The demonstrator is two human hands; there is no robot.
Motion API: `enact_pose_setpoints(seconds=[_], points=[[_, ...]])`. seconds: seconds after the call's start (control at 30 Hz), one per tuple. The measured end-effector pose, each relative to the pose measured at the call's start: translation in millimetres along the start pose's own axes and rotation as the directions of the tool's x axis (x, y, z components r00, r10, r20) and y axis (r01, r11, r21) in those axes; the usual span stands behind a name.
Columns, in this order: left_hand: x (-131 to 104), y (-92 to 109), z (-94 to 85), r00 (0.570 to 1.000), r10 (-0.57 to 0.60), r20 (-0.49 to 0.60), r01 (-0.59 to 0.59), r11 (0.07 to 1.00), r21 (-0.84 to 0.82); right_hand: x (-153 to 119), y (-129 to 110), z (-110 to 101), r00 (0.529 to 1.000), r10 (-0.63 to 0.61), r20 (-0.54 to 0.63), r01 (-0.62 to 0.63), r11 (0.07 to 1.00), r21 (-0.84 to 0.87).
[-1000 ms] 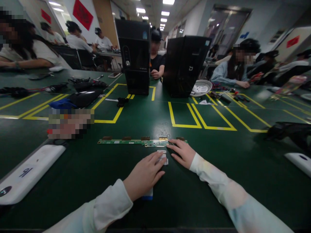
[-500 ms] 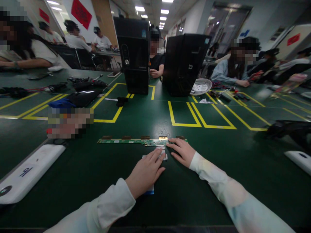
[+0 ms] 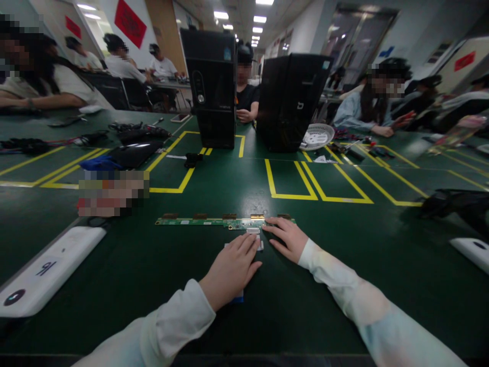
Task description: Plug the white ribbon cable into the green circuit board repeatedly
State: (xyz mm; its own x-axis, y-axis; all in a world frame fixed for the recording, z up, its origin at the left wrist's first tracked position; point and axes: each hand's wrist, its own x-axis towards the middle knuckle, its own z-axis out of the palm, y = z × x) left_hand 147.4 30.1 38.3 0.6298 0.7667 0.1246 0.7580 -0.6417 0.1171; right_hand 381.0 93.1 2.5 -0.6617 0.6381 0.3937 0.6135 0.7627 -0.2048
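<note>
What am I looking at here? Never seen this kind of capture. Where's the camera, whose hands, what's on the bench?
There is one view, from a camera worn on a person's head, looking forward and down; no robot. The two white-sleeved arms at the bottom are that person's own. The left hand lies flat on a white flat ribbon cable whose blue end shows under the wrist. The right hand presses on the right end of a long narrow green circuit board; the cable runs up to a connector on it. All this lies on a green table marked with yellow tape. Farther back stand two black computer towers and a white basket. Other people work nearby.
</note>
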Motion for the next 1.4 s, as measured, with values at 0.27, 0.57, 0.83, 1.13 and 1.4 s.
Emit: enact_pose_setpoints(seconds=[0.27,0.57,0.83,1.13,1.4], points=[[0.0,2.5,0.2,1.000,-0.024,0.005,0.024,1.000,0.019,-1.8,2.0,2.6,0.999,-0.029,-0.025,0.030,0.999,0.018],[0.7,-9.8,-4.0,1.000,0.014,0.013,-0.013,0.998,-0.062,-1.4,2.1,-2.3,0.999,-0.040,-0.006,0.040,0.998,0.042],[0.0,-12.7,-6.6,1.000,0.024,-0.002,-0.024,0.997,-0.074,-1.5,2.2,-2.8,0.999,-0.034,-0.001,0.034,0.999,0.041],[-0.9,-20.0,-17.3,0.992,-0.031,-0.123,0.020,0.996,-0.091,0.2,1.7,-3.2,1.000,-0.022,0.016,0.022,1.000,0.020],[-57.5,-53.8,-25.9,0.964,-0.256,-0.075,0.254,0.967,-0.038,-0.2,4.6,0.5,0.999,-0.030,0.032,0.030,0.999,-0.012]])
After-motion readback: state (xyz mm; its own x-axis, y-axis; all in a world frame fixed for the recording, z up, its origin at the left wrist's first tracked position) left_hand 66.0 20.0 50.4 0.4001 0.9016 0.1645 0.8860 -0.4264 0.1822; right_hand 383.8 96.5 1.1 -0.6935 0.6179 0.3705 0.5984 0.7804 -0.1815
